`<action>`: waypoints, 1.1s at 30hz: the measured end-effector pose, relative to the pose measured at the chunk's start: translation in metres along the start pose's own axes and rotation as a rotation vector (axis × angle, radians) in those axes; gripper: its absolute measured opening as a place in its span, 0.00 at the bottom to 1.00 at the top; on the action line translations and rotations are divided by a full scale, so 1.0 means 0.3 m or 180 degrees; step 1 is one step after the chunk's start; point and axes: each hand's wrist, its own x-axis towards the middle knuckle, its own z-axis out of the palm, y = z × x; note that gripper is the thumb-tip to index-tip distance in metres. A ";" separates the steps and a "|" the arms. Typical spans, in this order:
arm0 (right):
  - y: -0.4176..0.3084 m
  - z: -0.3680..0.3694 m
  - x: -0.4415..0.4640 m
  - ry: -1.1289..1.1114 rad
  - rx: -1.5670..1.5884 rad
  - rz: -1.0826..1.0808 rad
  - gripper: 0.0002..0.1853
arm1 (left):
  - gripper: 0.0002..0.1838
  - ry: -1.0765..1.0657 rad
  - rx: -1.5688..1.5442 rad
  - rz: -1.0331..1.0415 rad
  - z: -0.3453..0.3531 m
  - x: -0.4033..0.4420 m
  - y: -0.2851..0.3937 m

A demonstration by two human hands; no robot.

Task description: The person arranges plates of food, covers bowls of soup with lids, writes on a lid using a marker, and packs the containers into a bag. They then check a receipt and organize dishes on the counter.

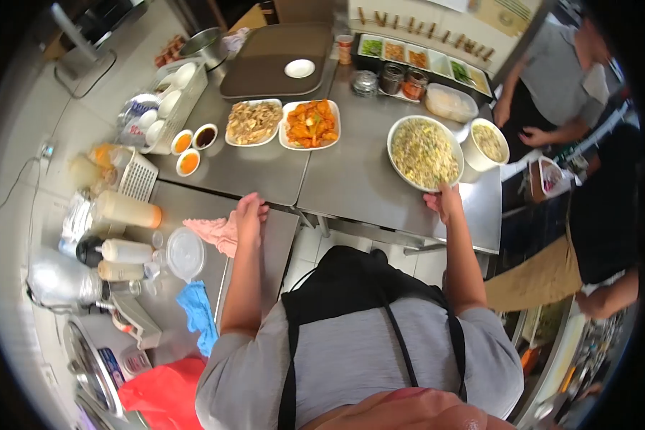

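Observation:
My right hand [446, 205] grips the near rim of a round white bowl of fried rice [426, 152], with the fingers at the rim and partly under it. My left hand [249, 218] hovers by the counter edge, its fingers loosely bent and slightly apart, with nothing visible in them. Just left of it lies a pink cloth [212, 232]; whether they touch is unclear. A white tub of rice [488, 145] stands right of the bowl. Further left are a dish of orange-sauced food [309, 125] and a dish of pale brown food [254, 122].
Three sauce cups [188, 162] stand near a basket of bowls [193, 89]. A brown tray [276, 61] is at the back, left of topping containers [417, 56]. Squeeze bottles [125, 251] and a blue cloth [198, 315] lie left. Co-workers [559, 79] are close on my right.

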 end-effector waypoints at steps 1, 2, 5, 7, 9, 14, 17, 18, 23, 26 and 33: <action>0.005 -0.004 -0.003 -0.0120 -0.0020 0.0000 0.20 | 0.16 0.0013 -0.0184 -0.0167 0.055 0.012 0.015; 0.007 -0.003 -0.010 -0.0227 -0.0047 0.0013 0.21 | 0.17 -0.0070 -0.0408 -0.0330 0.106 0.032 0.019; 0.011 -0.014 -0.015 -0.0514 -0.0117 0.0038 0.21 | 0.21 -0.0251 -0.0782 -0.0695 0.284 0.100 0.018; 0.005 -0.024 -0.009 -0.0728 -0.0091 0.0130 0.23 | 0.23 -0.0329 -0.1039 -0.0948 0.402 0.148 0.024; -0.004 -0.024 -0.006 -0.0777 -0.0145 0.0174 0.23 | 0.24 -0.0445 -0.1424 -0.1114 0.481 0.245 -0.008; -0.004 -0.030 0.043 -0.1050 -0.0250 0.0188 0.24 | 0.25 -0.0441 -0.1799 -0.1073 0.591 0.340 -0.017; -0.036 -0.017 0.061 -0.1213 -0.0249 0.0314 0.26 | 0.28 -0.0398 -0.1709 -0.0899 0.611 0.344 0.012; -0.047 -0.018 0.071 -0.1295 -0.0260 0.0405 0.28 | 0.28 -0.0224 -0.1731 -0.0878 0.596 0.353 0.010; -0.059 0.043 0.098 -0.1489 -0.0499 0.0472 0.31 | 0.30 0.0822 -0.2006 -0.0716 0.434 0.426 0.053; -0.049 0.122 0.068 -0.1603 -0.0571 0.0549 0.32 | 0.25 0.0968 -0.2055 -0.0460 0.359 0.470 0.094; -0.021 0.355 -0.002 -0.1972 -0.0679 0.0467 0.29 | 0.26 0.0876 -0.2141 -0.0325 0.306 0.565 0.140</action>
